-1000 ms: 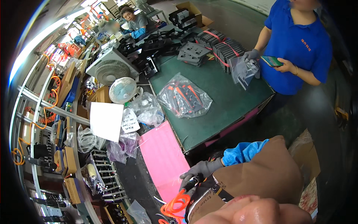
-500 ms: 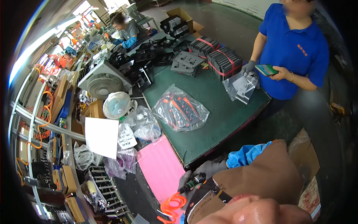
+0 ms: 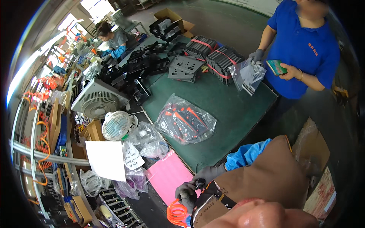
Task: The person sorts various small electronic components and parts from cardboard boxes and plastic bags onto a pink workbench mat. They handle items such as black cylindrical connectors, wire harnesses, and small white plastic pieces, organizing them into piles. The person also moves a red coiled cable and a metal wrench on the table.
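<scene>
At the lower middle, my left hand [image 3: 186, 193] in a grey glove is closed around a black hand-held air tool [image 3: 200, 184]. Its bright orange coiled hose [image 3: 176, 213] hangs below that hand. My right hand [image 3: 209, 174], also grey-gloved and with a blue sleeve, is bent over the tool's black end, its fingers closed against it. Most of the tool is hidden by my gloves. Just beyond my hands lies a pink sheet [image 3: 170, 176]. On the green table [image 3: 232, 114] rests a clear plastic bag [image 3: 186, 119] of dark parts with orange strips.
Two fans [image 3: 116, 125] stand left of the table. Red-strapped stacks of grey plates [image 3: 222, 62] sit at its far side, near black parts [image 3: 142, 62]. A person in blue [image 3: 300, 45] holds a clear bag and a phone at the right. Another person [image 3: 114, 41] sits far left.
My left hand has turned and closed round the tool, whose body now shows less. My right hand moved slightly left and down. The person in blue shifted the phone and the clear bag.
</scene>
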{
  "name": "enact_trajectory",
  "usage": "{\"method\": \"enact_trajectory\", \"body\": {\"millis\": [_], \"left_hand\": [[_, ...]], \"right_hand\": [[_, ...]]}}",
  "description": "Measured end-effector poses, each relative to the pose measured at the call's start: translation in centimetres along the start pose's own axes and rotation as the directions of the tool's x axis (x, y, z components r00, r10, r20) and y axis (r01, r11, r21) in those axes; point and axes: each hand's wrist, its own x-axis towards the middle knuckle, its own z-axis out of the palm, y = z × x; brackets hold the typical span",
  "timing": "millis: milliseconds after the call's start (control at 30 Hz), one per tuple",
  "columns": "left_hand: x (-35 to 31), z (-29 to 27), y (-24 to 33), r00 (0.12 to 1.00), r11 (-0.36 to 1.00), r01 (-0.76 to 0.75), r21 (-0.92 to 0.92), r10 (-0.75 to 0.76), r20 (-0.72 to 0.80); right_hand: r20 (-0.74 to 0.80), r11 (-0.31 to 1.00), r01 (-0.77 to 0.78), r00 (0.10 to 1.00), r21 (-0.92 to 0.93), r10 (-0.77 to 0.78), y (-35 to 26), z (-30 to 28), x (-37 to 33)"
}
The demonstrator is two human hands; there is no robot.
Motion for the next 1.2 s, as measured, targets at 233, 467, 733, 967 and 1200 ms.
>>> {"method": "enact_trajectory", "body": {"millis": [233,467,733,967,1200], "left_hand": [[-0.6,-3.4,-1.7,0.996,0.995,0.014,-0.104,-0.023,-0.081],[-0.6,-0.4,-0.4,0.995,0.996,0.001,0.087,0.007,-0.100],[-7.4,0.0,1.1,0.962,0.967,-0.100,0.235,0.154,-0.224],[-16.2,0.5,3.0,0.743,0.795,-0.179,0.579,0.495,-0.450],[-24.1,-0.2,5.0,0.743,0.853,-0.219,0.473,0.460,-0.486]], "right_hand": [[0.060,0.991,0.109,0.992,0.074,-0.114,0.9,0.4,2.9],[0.030,0.981,0.093,0.995,0.171,-0.099,1.2,0.8,1.5],[0.172,0.978,0.066,0.980,0.198,-0.101,-1.7,3.7,0.0],[0.332,0.979,0.197,0.927,-0.043,-0.172,-3.4,9.5,-2.1],[0.339,0.941,0.268,0.922,-0.205,-0.188,-5.8,13.0,-5.5]]}}
